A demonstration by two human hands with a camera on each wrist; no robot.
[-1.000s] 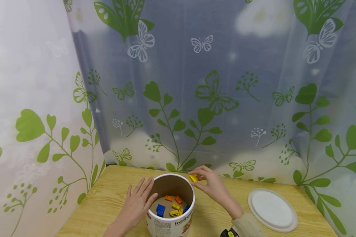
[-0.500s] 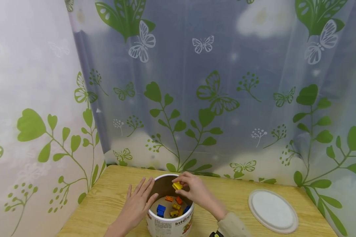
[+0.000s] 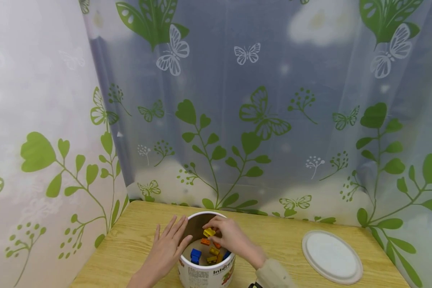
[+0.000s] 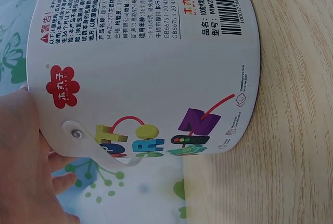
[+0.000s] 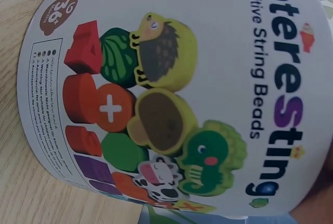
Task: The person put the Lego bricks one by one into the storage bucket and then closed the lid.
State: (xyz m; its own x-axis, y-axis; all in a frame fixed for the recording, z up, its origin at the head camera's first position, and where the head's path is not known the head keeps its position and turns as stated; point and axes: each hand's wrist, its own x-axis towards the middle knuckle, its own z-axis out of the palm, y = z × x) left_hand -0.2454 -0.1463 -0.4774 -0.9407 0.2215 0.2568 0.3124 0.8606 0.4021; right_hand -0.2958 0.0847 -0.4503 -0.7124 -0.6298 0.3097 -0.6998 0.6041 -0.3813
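We find the right hand (image 3: 232, 238) reaching over the rim into the white paper bucket (image 3: 206, 272), its fingers pinching a yellow block (image 3: 209, 232) just below rim level. Beneath that hand, on the bucket floor, lie more blocks: blue (image 3: 195, 255), orange (image 3: 205, 241) and yellow. The left hand (image 3: 167, 248) rests flat against the bucket's outer wall, fingers straight and spread, tips touching the rim; the left wrist view shows the printed wall (image 4: 145, 68) close beside the palm (image 4: 23, 167). The bucket stands on the wooden table (image 3: 129, 244) near its front edge. To the right of the right hand, well apart, a white round lid (image 3: 332, 256) lies flat, with bare tabletop between. Beyond both hands, a butterfly-print curtain (image 3: 237, 120) closes the table's far edge.
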